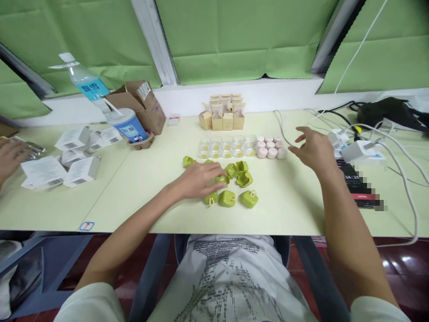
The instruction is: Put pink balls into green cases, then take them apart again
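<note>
My left hand [199, 179] rests on the pale table [140, 197], its fingers curled over a small green case [222, 179] in a cluster of several green cases [248, 198]. My right hand [311, 147] hovers open with fingers spread, just right of a group of pink round pieces [270, 147]. A row of clear plastic containers [226, 147] lies left of the pink pieces. Behind them stand several small tan boxes [222, 117].
At the left are white labelled boxes [80, 170], a blue cup [129, 126], a water bottle [87, 85] and a brown carton [144, 103]. Another person's hand [10, 156] shows at the far left edge. Cables, a white charger [359, 150] and a phone [359, 185] lie at the right.
</note>
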Tool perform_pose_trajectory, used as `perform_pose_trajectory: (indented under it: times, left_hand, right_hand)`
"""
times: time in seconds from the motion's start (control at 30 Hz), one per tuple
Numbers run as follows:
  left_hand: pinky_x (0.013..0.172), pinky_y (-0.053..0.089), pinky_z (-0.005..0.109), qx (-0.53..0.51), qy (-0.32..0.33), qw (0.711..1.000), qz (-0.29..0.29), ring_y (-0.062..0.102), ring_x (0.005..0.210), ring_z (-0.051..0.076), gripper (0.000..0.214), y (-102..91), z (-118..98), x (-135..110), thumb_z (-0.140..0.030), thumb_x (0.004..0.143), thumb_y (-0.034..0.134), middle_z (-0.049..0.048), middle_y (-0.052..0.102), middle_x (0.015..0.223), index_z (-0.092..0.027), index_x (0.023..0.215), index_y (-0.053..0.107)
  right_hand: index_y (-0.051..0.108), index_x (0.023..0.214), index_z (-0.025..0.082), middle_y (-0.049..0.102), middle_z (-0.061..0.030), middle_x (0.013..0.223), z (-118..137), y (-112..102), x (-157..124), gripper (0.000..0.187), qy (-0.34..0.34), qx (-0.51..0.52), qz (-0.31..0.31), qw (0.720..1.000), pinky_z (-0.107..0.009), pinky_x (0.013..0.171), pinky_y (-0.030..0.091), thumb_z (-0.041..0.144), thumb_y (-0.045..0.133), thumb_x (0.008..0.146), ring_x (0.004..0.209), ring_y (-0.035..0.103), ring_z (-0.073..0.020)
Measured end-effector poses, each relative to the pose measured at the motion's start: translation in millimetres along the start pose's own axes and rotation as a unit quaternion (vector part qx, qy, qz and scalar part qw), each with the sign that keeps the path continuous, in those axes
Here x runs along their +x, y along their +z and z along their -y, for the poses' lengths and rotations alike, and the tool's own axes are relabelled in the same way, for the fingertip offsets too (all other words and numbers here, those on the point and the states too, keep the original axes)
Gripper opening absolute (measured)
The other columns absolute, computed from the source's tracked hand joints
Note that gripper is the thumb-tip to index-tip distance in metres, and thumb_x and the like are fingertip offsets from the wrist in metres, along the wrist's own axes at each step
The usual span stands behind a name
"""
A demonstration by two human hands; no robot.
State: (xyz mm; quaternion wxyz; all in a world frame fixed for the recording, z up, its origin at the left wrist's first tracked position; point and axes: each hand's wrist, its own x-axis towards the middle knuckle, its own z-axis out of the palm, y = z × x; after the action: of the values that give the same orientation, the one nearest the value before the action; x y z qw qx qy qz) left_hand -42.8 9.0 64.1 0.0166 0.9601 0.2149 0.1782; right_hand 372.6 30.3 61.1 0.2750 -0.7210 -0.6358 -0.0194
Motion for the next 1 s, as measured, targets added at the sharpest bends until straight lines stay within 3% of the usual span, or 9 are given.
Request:
perform_pose_trajectory:
  times: [0.1, 0.2, 0.3, 0.37, 0.47, 0.53, 0.63, 0.8, 1.0]
  left_hand:
    - [0.073, 0.056, 0.036, 0.135, -0.029, 0.985, 0.099, 0.078, 0.104, 0.031, 0.053, -9.3, -30.1, -22.0, -0.058, 0.103, 0.076, 0.0168, 0.075, 0.132, -0.016, 0.134, 0.066]
    - [0.074, 0.061, 0.037, 0.148, -0.047, 0.983, 0.099, 0.077, 0.106, 0.031, 0.038, -1.0, -40.8, -46.0, -0.041, 0.105, 0.077, 0.0167, 0.073, 0.128, -0.015, 0.130, 0.065]
    - [0.088, 0.067, 0.040, 0.067, -0.034, 0.997, 0.026, 0.075, 0.115, 0.029, 0.028, 7.8, -36.1, -61.7, -0.028, 0.109, 0.069, 0.0152, 0.070, 0.127, -0.018, 0.134, 0.062]
    - [0.097, 0.067, 0.041, 0.002, -0.038, 0.998, -0.046, 0.074, 0.119, 0.027, 0.032, 9.4, -33.3, -63.4, -0.022, 0.108, 0.069, 0.0147, 0.069, 0.130, -0.021, 0.138, 0.059]
    - [0.109, 0.065, 0.046, -0.079, -0.061, 0.980, -0.174, 0.071, 0.131, 0.027, 0.051, 8.5, -34.3, -51.3, -0.018, 0.102, 0.075, 0.0143, 0.069, 0.136, -0.023, 0.148, 0.054]
    - [0.110, 0.066, 0.047, -0.131, -0.079, 0.961, -0.230, 0.070, 0.134, 0.027, 0.059, 8.0, -34.5, -35.7, -0.022, 0.098, 0.081, 0.0141, 0.067, 0.139, -0.026, 0.150, 0.053]
    - [0.108, 0.068, 0.043, -0.245, -0.109, 0.932, -0.242, 0.072, 0.135, 0.026, 0.064, 7.5, -27.7, -8.2, -0.039, 0.095, 0.089, 0.0140, 0.066, 0.142, -0.028, 0.146, 0.052]
    - [0.101, 0.071, 0.038, -0.385, -0.108, 0.895, -0.197, 0.074, 0.139, 0.029, 0.056, 12.6, -9.1, 26.2, -0.055, 0.097, 0.086, 0.0160, 0.075, 0.144, -0.026, 0.138, 0.061]
    - [0.092, 0.069, 0.029, -0.336, -0.158, 0.882, -0.289, 0.082, 0.112, 0.019, 0.035, 36.0, -10.4, 28.4, -0.051, 0.104, 0.078, 0.0096, 0.084, 0.122, -0.022, 0.123, 0.076]
  right_hand:
    - [0.075, 0.136, 0.021, 0.080, -0.0107, 0.107, 40.9, 6.6, -14.2, 0.043, -0.088, 0.108, -0.093, 0.986, -0.047, 0.088, 0.063, 0.028, 0.065, 0.094, 0.072, 0.069, -0.0237]
    - [0.077, 0.129, 0.023, 0.078, -0.0089, 0.111, 87.5, 15.7, -35.7, 0.035, -0.173, 0.233, -0.100, 0.952, -0.036, 0.067, 0.061, 0.026, 0.064, 0.096, 0.067, 0.065, -0.0180]
    - [0.078, 0.121, 0.025, 0.077, -0.0050, 0.102, 120.3, 22.4, -59.1, 0.024, -0.241, 0.331, -0.028, 0.912, -0.030, 0.061, 0.060, 0.027, 0.064, 0.103, 0.071, 0.067, -0.0166]
    - [0.080, 0.119, 0.025, 0.077, -0.0043, 0.101, 133.2, 25.8, -71.9, 0.019, -0.273, 0.385, 0.050, 0.880, -0.029, 0.064, 0.061, 0.030, 0.066, 0.107, 0.075, 0.071, -0.0157]
    - [0.079, 0.130, 0.026, 0.078, -0.0061, 0.115, 143.0, 30.6, -83.7, 0.025, -0.300, 0.441, 0.157, 0.831, -0.030, 0.072, 0.065, 0.039, 0.072, 0.109, 0.083, 0.077, -0.0152]
    - [0.075, 0.141, 0.030, 0.076, -0.0079, 0.127, 144.3, 33.2, -85.9, 0.036, -0.338, 0.441, 0.180, 0.811, -0.035, 0.082, 0.069, 0.044, 0.076, 0.108, 0.092, 0.079, -0.0175]
    - [0.072, 0.146, 0.032, 0.070, -0.0105, 0.136, 139.4, 35.0, -82.0, 0.043, -0.382, 0.410, 0.131, 0.818, -0.043, 0.090, 0.071, 0.046, 0.077, 0.106, 0.099, 0.078, -0.0209]
    - [0.070, 0.134, 0.030, 0.069, -0.0119, 0.130, 125.9, 39.9, -71.2, 0.042, -0.326, 0.358, -0.011, 0.875, -0.045, 0.073, 0.073, 0.054, 0.080, 0.101, 0.093, 0.073, -0.0254]
    - [0.068, 0.147, 0.031, 0.068, -0.0112, 0.129, 128.3, 53.4, -80.3, 0.039, -0.351, 0.262, -0.061, 0.897, -0.044, 0.073, 0.070, 0.039, 0.071, 0.109, 0.076, 0.070, -0.0203]
